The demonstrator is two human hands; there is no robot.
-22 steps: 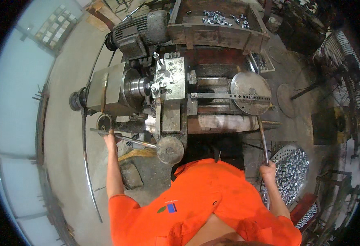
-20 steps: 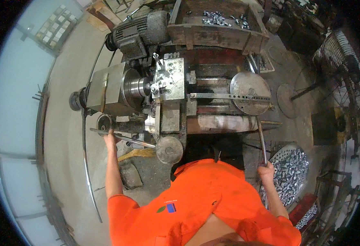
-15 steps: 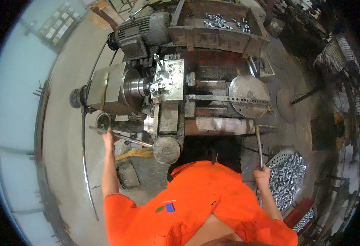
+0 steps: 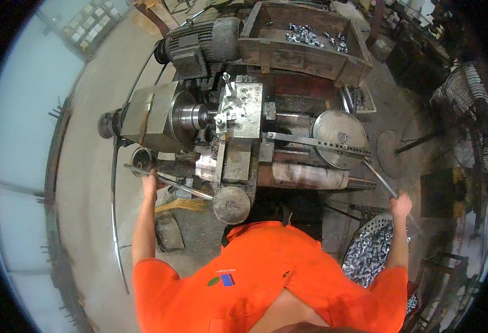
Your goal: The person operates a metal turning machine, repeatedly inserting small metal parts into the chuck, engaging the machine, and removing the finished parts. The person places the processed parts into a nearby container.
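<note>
My left hand (image 4: 151, 183) is closed around the outer end of a long metal lever (image 4: 185, 190), which runs to a round disc (image 4: 232, 205) at the front of a lathe-like machine. Out to the right, my right hand (image 4: 401, 205) grips the end of a steel lever (image 4: 379, 176) that slants down from a large metal disc (image 4: 333, 130). A flat bar with a row of holes (image 4: 319, 144) links that disc to the tool slide. On the slide sits a tool block (image 4: 247, 108) with bolts, close beside the round chuck (image 4: 193, 117). Whether a workpiece sits in the chuck is hard to make out.
An electric motor (image 4: 202, 44) stands behind the machine, beside a metal tray (image 4: 310, 55) holding small shiny parts. At the lower right, a perforated basket (image 4: 378, 223) is heaped with metal parts (image 4: 366, 252). A straw broom (image 4: 180, 205) lies at lower left.
My right hand has swung outward and up to the right with its lever, and the slide with its tool block has shifted slightly away from the chuck. My left hand keeps its hold.
</note>
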